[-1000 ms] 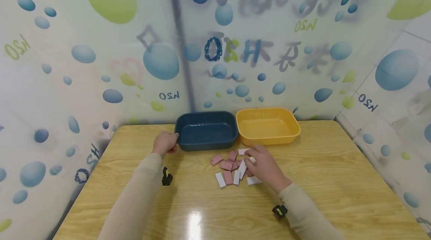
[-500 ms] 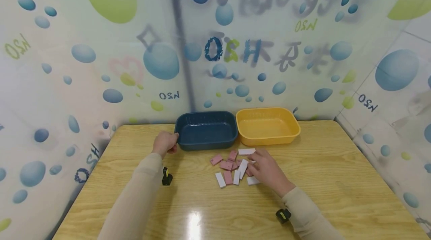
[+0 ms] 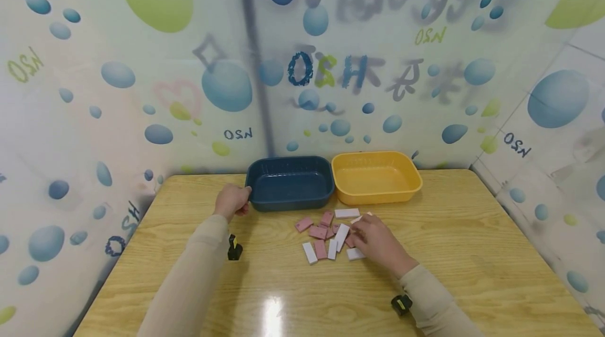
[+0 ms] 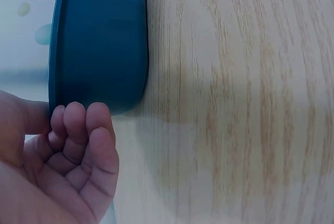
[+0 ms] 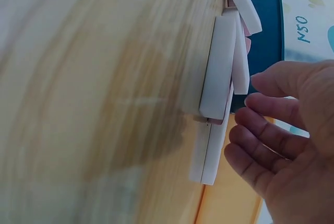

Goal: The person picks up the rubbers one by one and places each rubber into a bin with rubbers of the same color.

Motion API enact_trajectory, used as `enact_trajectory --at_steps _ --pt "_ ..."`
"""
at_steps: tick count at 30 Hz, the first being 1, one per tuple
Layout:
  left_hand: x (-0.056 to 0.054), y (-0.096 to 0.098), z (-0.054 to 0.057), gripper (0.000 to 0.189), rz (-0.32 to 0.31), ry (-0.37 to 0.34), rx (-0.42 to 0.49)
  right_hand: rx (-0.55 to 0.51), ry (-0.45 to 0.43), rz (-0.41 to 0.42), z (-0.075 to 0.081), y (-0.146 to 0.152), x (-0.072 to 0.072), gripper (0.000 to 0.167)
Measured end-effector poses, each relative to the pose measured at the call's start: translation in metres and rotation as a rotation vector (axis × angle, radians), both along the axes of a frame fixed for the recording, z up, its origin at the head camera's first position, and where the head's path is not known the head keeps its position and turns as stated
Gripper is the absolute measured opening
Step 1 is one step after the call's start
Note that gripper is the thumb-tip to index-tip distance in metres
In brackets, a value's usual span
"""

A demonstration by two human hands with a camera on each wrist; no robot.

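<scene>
My left hand (image 3: 232,201) pinches the left end of the dark blue bin (image 3: 290,204), its thumb over the rim and its fingers curled against the outer wall, as the left wrist view shows. My right hand (image 3: 380,242) hovers over the right side of a loose group of small white and pink blocks. In the right wrist view its thumb and fingertips (image 5: 252,101) are loosely bent beside a white block (image 5: 219,67), with nothing visible between them. Another white block (image 3: 347,213) lies just behind that hand, and a pink block (image 3: 304,224) lies at the group's left.
A yellow bin (image 3: 378,198) stands against the right end of the blue one, both near the wall. The wooden table (image 3: 472,253) reaches forward and to both sides. A black wrist device (image 3: 234,248) sits at the left sleeve, and another black wrist device (image 3: 401,304) at the right.
My right hand has drawn slightly back and to the right, uncovering more of the white block at the back of the group. The left hand stays on the blue bin.
</scene>
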State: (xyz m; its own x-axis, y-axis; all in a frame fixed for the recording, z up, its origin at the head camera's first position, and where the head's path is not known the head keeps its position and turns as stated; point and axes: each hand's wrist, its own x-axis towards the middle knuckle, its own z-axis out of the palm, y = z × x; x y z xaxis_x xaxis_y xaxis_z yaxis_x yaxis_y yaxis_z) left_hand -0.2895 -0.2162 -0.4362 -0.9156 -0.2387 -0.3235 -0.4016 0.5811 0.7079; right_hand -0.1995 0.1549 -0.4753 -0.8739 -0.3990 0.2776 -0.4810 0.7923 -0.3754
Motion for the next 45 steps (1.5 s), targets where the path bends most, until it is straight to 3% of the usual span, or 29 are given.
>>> enact_trajectory --at_steps 13,19,45 --pt "-0.001 0.000 -0.001 0.042 0.007 -0.012 -0.002 0.024 -0.139 -0.017 -0.003 0.005 -0.002 0.018" --pt "-0.001 -0.001 -0.001 0.042 -0.001 -0.017 -0.006 0.046 -0.173 0.005 -0.003 0.009 -0.004 0.025" --pt "0.000 -0.001 -0.003 0.041 -0.002 -0.008 0.003 0.025 -0.254 0.095 -0.002 0.023 -0.018 0.014"
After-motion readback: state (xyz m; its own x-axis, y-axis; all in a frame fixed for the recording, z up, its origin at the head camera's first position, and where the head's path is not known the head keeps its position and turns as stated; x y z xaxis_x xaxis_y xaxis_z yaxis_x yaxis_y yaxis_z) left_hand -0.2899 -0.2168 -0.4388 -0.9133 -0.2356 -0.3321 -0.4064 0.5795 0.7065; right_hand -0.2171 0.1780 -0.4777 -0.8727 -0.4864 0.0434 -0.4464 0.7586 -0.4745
